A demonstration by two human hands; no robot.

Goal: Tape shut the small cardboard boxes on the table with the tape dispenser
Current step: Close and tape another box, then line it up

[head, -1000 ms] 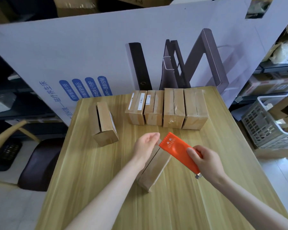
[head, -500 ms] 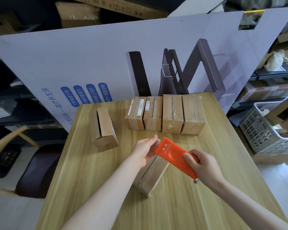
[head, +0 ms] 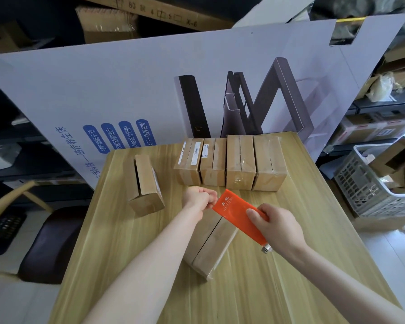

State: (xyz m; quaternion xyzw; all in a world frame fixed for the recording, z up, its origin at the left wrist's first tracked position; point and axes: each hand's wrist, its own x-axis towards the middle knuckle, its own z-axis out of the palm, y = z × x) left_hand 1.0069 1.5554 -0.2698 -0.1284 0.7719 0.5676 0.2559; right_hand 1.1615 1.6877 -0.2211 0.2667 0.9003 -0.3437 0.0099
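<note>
A small cardboard box [head: 212, 244] lies slantwise on the wooden table [head: 255, 288], under my hands. My right hand [head: 276, 224] grips the orange tape dispenser [head: 240, 217] above the box's far end. My left hand [head: 200, 198] is curled at the dispenser's front edge, fingers pinched where the tape comes out; the tape itself is too thin to make out. A row of several small boxes [head: 230, 163] stands at the table's far side. One more box [head: 145, 183] stands apart at the left.
A big white printed carton panel [head: 126, 90] leans behind the table. A grey plastic basket [head: 372, 183] with cartons sits on the floor at the right. A dark chair [head: 45, 242] stands at the left. Shelves with boxes fill the background.
My left hand has closed from an open reach into a pinch at the dispenser's front edge. The dispenser stays over the box; the camera has tilted slightly.
</note>
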